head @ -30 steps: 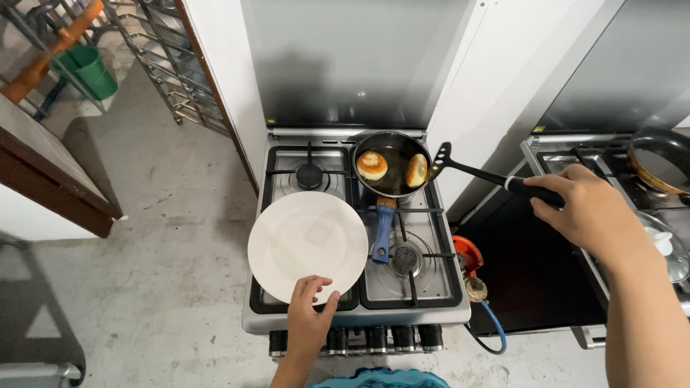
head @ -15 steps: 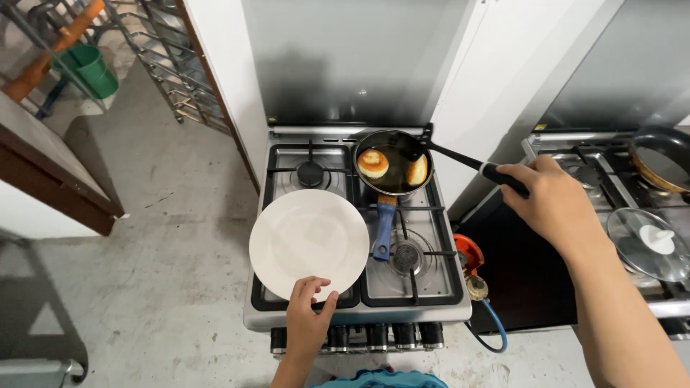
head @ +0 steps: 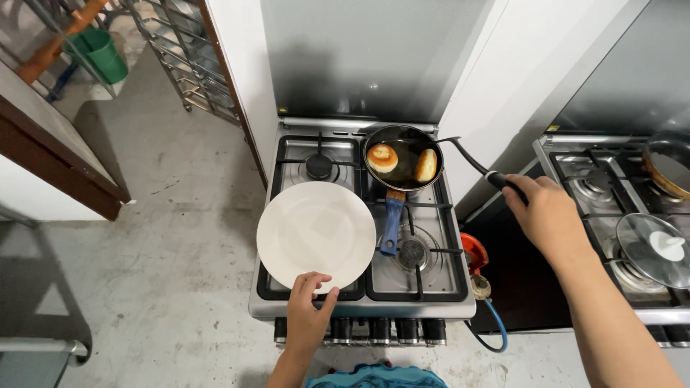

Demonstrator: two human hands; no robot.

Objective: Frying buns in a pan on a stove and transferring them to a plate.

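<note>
A round, smooth white plate [head: 316,233] is held level over the front left burner of a gas stove [head: 438,305], pinched at its near rim by the left hand [head: 307,316], thumb on top and fingers curled beneath. The right hand [head: 544,215] is closed around the black handle of a slim utensil [head: 474,162], whose working end reaches the far right rim of a small dark frying pan [head: 402,156] and is hard to make out there. The pan sits on the back right burner, its blue handle [head: 390,223] pointing toward the stove's front edge. Two browned, rounded cakes [head: 382,156] lie in glossy oil (one flat, one tipped against the pan wall). The stove top is brushed metal with black grates; its knobs along the front edge are partly hidden. At the right, a second stove [head: 575,154] is cut off, bearing a glass lid [head: 658,248]. An orange regulator [head: 473,253] with a blue hose hangs between the stoves.
</note>
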